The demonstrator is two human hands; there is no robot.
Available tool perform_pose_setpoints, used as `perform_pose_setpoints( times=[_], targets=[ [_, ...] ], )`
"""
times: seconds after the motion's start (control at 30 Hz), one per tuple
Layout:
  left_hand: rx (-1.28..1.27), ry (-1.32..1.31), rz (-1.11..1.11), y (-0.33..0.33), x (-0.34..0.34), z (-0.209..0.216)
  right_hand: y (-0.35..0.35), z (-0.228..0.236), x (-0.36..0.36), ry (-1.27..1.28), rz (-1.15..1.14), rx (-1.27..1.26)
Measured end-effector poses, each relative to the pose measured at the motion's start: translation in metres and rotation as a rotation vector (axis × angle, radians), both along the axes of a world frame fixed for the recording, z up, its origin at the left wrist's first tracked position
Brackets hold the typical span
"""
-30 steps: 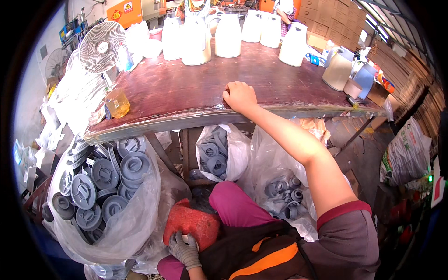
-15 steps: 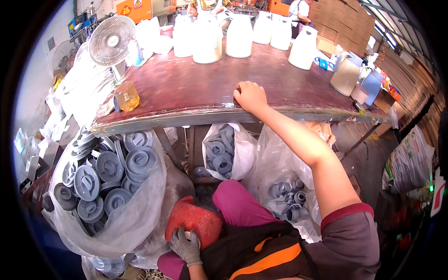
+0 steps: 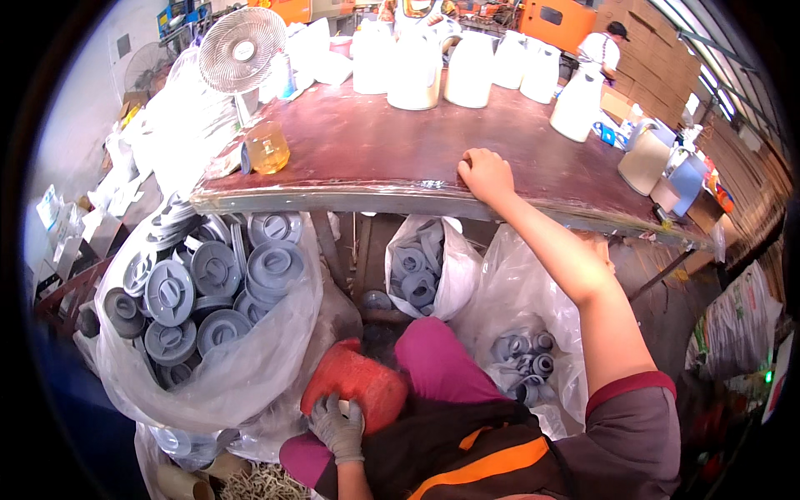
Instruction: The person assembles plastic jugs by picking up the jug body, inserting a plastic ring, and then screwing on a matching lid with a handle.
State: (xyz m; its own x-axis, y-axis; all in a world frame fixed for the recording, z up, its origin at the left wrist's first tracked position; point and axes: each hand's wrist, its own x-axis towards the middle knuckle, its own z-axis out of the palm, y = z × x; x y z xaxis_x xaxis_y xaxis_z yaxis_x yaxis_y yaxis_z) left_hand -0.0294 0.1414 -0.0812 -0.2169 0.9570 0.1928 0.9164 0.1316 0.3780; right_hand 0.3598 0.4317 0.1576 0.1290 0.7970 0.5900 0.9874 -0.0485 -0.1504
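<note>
The reddish-brown table carries a yellow cup. Behind and right of the cup stand white jugs; right of it rests the right hand; farther right stand a beige jug and a blue jug.

Red object partly hidden by gloved left hand, co-worker cut off at upper edge

Pale fan at left; cartons stacked at right.

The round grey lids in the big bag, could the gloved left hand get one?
Probably yes: the left hand is near the open bag. Its plastic side stands between, but reaching over it to the lids looks free.
</note>
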Motion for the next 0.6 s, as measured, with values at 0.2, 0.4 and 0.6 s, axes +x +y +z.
perform_pose_setpoints(
  times=[0.2,0.4,0.6],
  targets=[
    [0.005,-0.012,-0.042,0.001,-0.001,0.01,0.002,0.0,0.0,-0.016,-0.001,0.008],
    [-0.136,0.164,-0.156,-0.013,0.003,0.036,0.003,-0.001,0.0,-0.011,0.027,0.019],
    [-0.202,0.157,-0.1,-0.007,0.008,0.038,0.008,-0.005,0.003,-0.007,0.066,0.08]
  ],
)
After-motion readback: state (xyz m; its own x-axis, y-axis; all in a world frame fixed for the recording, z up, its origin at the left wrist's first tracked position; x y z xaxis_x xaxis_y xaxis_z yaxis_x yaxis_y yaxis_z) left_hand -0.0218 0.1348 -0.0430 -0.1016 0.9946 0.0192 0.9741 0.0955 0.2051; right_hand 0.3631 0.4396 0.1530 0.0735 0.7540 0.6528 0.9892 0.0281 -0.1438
